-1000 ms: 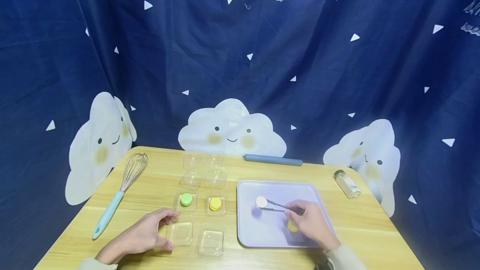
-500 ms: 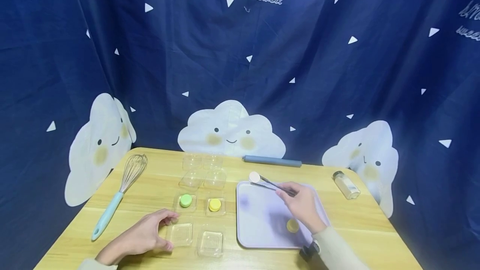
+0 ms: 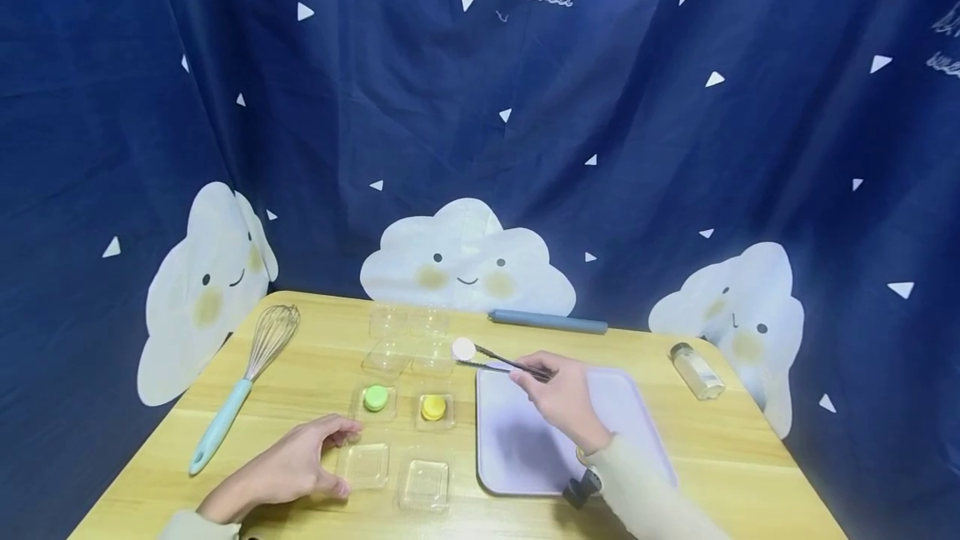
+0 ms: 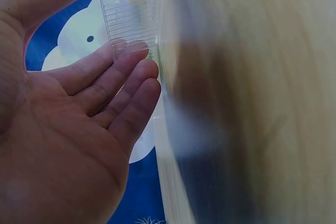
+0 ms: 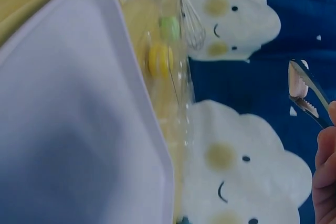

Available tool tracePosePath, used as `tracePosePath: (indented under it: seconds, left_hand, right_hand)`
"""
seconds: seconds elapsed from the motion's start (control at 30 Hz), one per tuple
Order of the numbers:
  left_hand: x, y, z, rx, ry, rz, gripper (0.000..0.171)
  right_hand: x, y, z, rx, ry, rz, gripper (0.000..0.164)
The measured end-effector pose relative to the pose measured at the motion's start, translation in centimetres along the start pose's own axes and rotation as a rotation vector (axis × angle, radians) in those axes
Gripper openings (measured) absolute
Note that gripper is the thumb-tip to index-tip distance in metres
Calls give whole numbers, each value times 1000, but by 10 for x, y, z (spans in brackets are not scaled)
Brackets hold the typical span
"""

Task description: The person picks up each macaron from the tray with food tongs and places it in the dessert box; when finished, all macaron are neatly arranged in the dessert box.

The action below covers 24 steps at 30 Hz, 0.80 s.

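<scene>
My right hand (image 3: 558,394) holds dark tongs (image 3: 513,365) with serrated tips. Between the tips is a pale pinkish-white macaron (image 3: 463,349), raised above the table left of the lilac tray (image 3: 517,473). In the right wrist view, the same macaron (image 5: 297,81) sits in the tong tips. My left hand (image 3: 296,463) lies beside a clear plastic box (image 3: 365,467), fingers loosely bent, thumb along its near side. In the left wrist view, its fingertips overlap the clear plastic wall (image 4: 131,17). A green macaron (image 3: 376,397) and a yellow macaron (image 3: 433,407) each occupy a clear compartment.
Another clear box (image 3: 425,486) stands nearer the front, and several clear domed lids (image 3: 388,357) are behind the macarons. A whisk (image 3: 247,382) lies left. At the back is a blue-grey rod (image 3: 547,322); a glass jar (image 3: 696,371) lies at right.
My right hand has lifted the white macaron with the tongs off the tray and carried it left, past the tray's edge. The left hand has stayed put. My right sleeve now mostly hides the tray's yellow macaron.
</scene>
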<state>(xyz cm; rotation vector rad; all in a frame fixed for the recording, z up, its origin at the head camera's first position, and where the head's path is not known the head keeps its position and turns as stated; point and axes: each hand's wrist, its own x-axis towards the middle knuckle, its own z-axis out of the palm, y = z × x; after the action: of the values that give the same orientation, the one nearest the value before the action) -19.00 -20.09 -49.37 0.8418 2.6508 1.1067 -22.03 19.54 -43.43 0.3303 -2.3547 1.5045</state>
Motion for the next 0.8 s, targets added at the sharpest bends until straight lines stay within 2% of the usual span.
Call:
tracePosePath:
  seconds: [0.3, 0.47, 0.8]
  left_hand:
    - [1, 0, 0, -4, 7, 5, 78]
    - [1, 0, 0, 1, 8, 2, 79]
    - [2, 1, 0, -2, 12, 1, 79]
  right_hand:
    - [3, -8, 28, -2, -91, -127, 9]
    - [2, -14, 43, -46, -135, -197, 9]
    - [-8, -23, 68, -83, -275, -235, 11]
